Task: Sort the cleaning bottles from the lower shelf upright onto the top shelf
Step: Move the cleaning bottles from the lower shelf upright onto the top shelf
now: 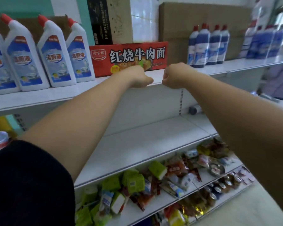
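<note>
Bottles (55,53) upright on top shelf (39,95); left hand (140,77), right hand (173,75) fisted, empty, at edge

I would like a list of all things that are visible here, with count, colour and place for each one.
White bottles: four, white with red caps, upright, top shelf left.
Blue bottles: two blurred groups, count unclear, dark blue with red caps, top shelf right.
Red box: one, red, top shelf centre.
Black box: one, black and brown, on the red box.
Cardboard box: one, brown, behind the blue bottles.
Top shelf: one, white.
Middle shelf: one, white; one small dark thing at the back, too blurred to name.
Snack packets: many, green, red, white, lower shelves.
Left hand: closed, at the top shelf edge.
Right hand: closed, at the top shelf edge.
</note>
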A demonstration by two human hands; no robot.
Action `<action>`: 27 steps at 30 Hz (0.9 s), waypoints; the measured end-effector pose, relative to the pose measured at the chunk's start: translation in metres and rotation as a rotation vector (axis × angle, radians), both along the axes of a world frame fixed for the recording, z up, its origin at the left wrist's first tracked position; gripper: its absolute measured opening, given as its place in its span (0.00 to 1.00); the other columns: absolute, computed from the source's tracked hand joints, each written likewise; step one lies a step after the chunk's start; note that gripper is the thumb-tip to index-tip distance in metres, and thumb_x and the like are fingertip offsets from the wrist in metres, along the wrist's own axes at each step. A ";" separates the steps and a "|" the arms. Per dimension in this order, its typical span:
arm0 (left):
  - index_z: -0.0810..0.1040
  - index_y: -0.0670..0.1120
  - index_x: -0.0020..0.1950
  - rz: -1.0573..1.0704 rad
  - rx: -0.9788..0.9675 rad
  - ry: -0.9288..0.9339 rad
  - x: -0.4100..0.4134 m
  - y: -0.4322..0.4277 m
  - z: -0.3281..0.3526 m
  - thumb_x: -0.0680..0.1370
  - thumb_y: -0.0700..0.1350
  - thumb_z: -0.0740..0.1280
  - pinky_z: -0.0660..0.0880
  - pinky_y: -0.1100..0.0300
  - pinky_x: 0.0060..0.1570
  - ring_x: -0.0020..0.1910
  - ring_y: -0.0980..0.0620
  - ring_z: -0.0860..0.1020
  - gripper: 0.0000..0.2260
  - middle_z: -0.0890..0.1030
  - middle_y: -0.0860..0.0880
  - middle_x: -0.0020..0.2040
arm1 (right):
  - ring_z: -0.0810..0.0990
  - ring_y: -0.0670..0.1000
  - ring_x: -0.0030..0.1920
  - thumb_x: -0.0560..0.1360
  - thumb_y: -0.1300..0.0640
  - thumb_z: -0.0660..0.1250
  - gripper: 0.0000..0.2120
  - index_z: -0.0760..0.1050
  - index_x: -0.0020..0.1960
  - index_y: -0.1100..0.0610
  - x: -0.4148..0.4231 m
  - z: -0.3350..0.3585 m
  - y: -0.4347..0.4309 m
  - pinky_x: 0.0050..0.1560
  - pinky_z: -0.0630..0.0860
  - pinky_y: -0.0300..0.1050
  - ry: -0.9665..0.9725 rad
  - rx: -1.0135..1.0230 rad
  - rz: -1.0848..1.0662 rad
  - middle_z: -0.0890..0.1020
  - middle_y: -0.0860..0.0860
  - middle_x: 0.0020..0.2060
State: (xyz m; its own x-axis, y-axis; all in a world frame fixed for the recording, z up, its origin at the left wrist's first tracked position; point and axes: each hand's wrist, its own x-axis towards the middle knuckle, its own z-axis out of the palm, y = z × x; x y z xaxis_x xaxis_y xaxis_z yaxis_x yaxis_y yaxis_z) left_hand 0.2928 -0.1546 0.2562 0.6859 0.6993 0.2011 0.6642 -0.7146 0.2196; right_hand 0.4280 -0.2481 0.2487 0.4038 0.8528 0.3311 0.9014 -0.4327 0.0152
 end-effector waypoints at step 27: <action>0.80 0.42 0.55 -0.223 -0.110 0.174 0.424 -0.112 -0.138 0.79 0.51 0.63 0.68 0.56 0.44 0.49 0.41 0.76 0.15 0.81 0.40 0.56 | 0.77 0.60 0.60 0.80 0.48 0.61 0.20 0.76 0.68 0.56 0.394 -0.113 -0.215 0.63 0.76 0.56 0.196 -0.158 -0.358 0.79 0.58 0.60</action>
